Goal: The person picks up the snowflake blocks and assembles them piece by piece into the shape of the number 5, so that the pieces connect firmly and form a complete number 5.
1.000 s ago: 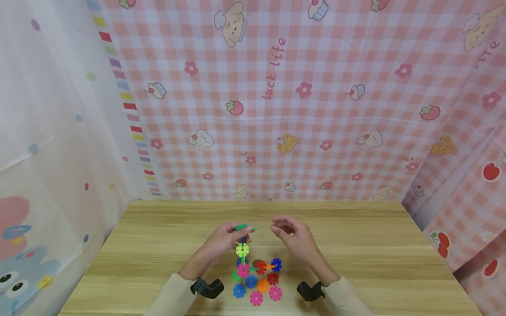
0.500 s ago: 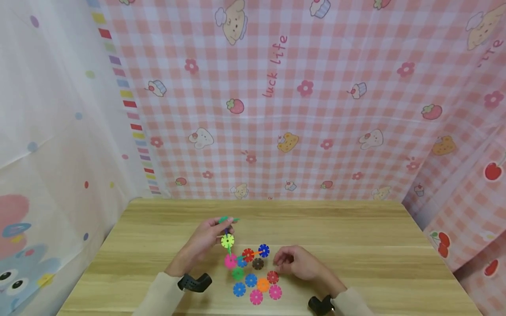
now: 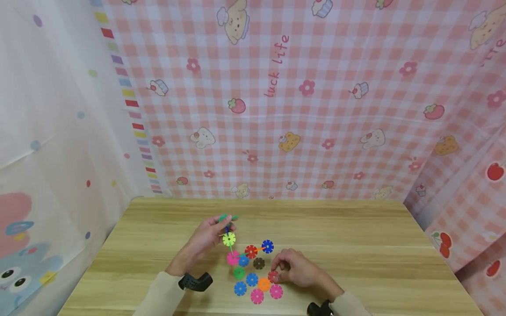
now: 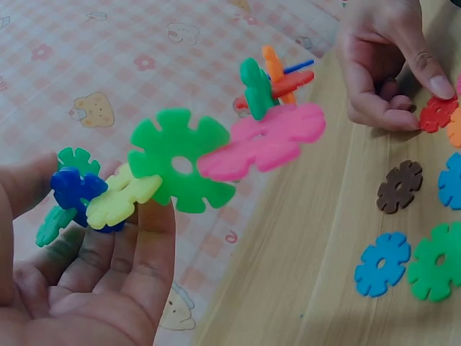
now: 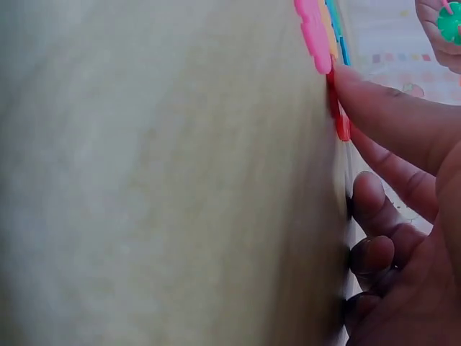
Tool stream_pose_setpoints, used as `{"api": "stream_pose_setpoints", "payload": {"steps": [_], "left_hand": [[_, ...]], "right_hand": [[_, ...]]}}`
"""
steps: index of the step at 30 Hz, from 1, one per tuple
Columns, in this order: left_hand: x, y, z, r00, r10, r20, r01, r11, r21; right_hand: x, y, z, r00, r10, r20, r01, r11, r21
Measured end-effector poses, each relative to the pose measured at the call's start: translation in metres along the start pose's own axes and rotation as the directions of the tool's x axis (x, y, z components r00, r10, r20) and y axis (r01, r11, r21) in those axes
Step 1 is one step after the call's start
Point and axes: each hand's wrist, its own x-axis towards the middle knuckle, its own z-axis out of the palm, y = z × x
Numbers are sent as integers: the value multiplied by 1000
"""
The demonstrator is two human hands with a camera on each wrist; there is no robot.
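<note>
My left hand (image 3: 206, 238) grips one end of a chain of slotted plastic flower discs, held above the table. From that end run green, blue, a yellow disc (image 4: 124, 196), a large green disc (image 4: 180, 160) and a pink disc (image 4: 263, 142). Beyond it are green, red, orange and blue discs, standing edge-on in the left wrist view. Low over the tabletop, my right hand (image 3: 298, 267) has thumb and forefinger at opposite edges of a loose red disc (image 4: 437, 114), pinching it. Its other fingers are curled.
Loose discs lie on the wooden table (image 3: 356, 245): a brown disc (image 3: 258, 263), an orange disc (image 3: 264, 284), a green disc (image 3: 239, 272), two pink ones and several blue ones. Patterned cloth (image 3: 300, 114) hangs behind the table.
My right hand has come away from beside the chain, down and towards me, and now pinches the red disc. The left hand has shifted left with the chain, then stayed nearly still.
</note>
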Motion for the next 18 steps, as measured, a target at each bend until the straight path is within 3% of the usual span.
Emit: {"api": "stream_pose_setpoints", "payload": {"steps": [7,12,18], "left_hand": [[0,1,9,998,16,64,-16,1000,-3],[-1,2,15,996,15,82,-16,1000,3],[-2,2,20,995,16,97,-15,1000,-8]], "right_hand": [[-1,-6,0,1000,14,-13,-14,1000,19],[-2,-6,-5,995,90,-39,-87,993,79],[-1,-3,-18,990,128,-64,-115,978,173]]}}
